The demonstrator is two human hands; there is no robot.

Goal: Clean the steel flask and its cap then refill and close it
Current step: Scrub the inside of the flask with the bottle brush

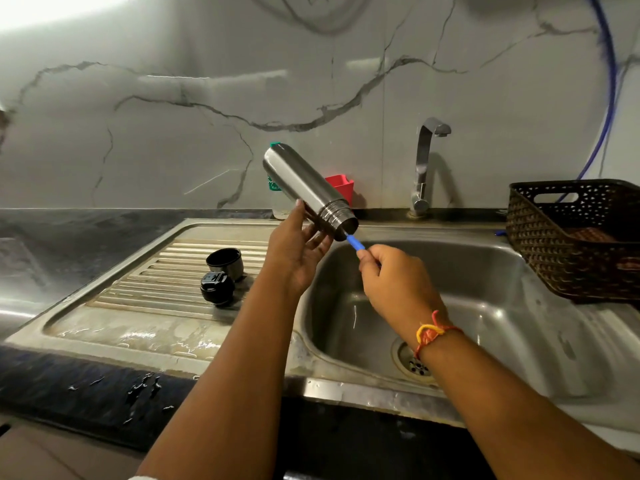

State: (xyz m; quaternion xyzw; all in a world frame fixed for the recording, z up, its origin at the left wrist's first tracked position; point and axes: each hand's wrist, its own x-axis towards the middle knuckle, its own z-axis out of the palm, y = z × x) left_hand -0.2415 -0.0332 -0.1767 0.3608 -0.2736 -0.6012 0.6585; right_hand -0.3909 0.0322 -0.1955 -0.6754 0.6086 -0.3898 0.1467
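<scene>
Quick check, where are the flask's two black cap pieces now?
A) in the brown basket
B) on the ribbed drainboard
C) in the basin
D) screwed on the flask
B: the black cup lid and the black stopper both sit on the drainboard, left of the basin.

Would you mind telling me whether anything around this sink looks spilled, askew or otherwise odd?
Only water: a puddle lies at the front of the draining board, and drops sit on the dark counter. The flask is tilted, but the left hand holds it.
</scene>
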